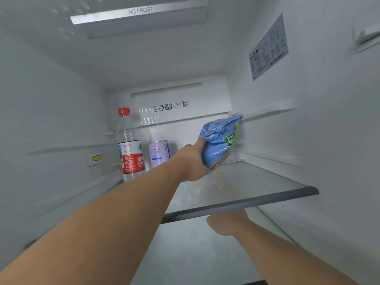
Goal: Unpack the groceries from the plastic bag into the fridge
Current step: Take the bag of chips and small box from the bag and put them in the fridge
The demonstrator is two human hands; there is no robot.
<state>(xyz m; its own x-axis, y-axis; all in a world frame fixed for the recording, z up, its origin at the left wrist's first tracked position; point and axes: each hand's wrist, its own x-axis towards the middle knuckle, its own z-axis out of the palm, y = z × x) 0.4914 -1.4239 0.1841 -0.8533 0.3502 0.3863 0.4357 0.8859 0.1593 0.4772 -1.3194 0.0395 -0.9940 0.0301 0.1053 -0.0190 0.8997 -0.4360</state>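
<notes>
nearest, the right hand (223, 222) reaches under the front edge of the glass shelf (257, 200); its fingers are hidden there, so i cannot tell its grip. above the shelf, the left hand (192, 161) has its grip clenched round a blue snack bag (221, 140), tilted, by the fridge's right wall. further back on the left stand a purple can (159, 154) and a red-capped water bottle (129, 145).

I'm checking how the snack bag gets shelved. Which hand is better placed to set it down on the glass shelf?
The left hand: it already grips the blue snack bag above the glass shelf, right of the purple can. The right hand sits lower, under the shelf's front edge, largely hidden.
</notes>
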